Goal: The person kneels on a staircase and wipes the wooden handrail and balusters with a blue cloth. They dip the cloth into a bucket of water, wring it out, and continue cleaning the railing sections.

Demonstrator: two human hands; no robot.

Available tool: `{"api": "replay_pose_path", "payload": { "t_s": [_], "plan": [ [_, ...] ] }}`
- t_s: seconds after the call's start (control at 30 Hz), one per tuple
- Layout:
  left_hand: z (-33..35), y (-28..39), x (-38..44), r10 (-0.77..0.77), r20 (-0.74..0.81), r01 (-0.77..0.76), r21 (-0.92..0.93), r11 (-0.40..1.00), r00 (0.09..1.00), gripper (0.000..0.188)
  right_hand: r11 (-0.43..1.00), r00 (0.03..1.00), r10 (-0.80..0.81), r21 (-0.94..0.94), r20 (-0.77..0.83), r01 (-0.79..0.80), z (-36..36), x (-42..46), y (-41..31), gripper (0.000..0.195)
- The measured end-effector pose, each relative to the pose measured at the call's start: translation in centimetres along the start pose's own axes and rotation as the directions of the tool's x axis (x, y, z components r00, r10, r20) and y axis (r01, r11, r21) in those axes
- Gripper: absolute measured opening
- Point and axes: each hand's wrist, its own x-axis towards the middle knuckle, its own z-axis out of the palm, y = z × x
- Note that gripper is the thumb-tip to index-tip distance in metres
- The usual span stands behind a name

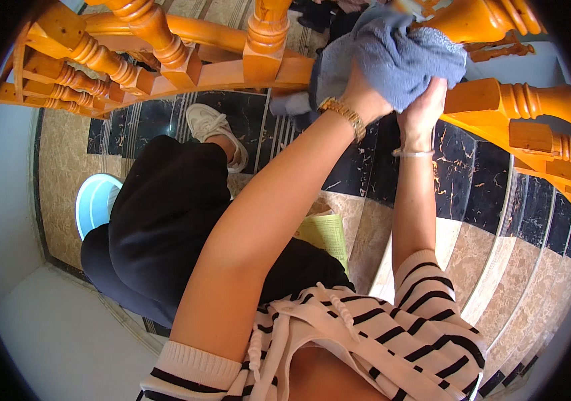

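Observation:
A blue-grey cloth point(390, 62) is bunched over both of my hands at the upper right, against the turned wooden balusters of a staircase railing. My left hand point(368, 97), below a gold-coloured bracelet or watch, reaches into the cloth, which hides its fingers. My right hand point(421, 108), with a pale bangle at the wrist, grips the lower right edge of the cloth with its thumb up along it. Right beside the cloth is an orange-brown varnished baluster point(466, 22); another baluster point(536, 103) lies just right of my right hand.
More balusters point(265, 40) and a curved wooden base rail point(205, 80) run along the upper left. Black and tan marble stair treads point(476, 270) descend on the right. A light-blue basin point(92, 205) stands left of my legs. Printed yellow-green paper point(328, 233) lies on the step.

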Motion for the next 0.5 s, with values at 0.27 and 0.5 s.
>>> {"api": "replay_pose_path", "payload": {
  "t_s": [0.27,0.5],
  "plan": [
    [-0.2,0.1,2.3,0.280,-0.086,-0.210,0.463,0.861,0.956,0.026,0.675,0.970,0.221,0.703,0.100,-0.226,2.3,1.4,-0.9,0.043],
    [0.0,0.9,1.9,0.197,-0.131,-0.121,0.438,0.891,0.972,0.018,0.897,0.967,0.254,0.382,-0.034,-0.223,2.1,1.1,-2.9,0.047]
  ]
}}
